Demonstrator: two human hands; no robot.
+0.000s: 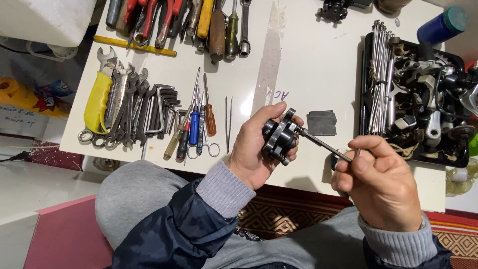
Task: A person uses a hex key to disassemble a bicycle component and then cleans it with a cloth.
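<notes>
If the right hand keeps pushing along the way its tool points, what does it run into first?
The right hand aims its thin metal key up-left into the black metal part held by the left hand. The tip already seems seated there, so that part comes first.

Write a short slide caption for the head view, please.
Left hand holds a black metal part; right hand turns a hex key in it.
</notes>
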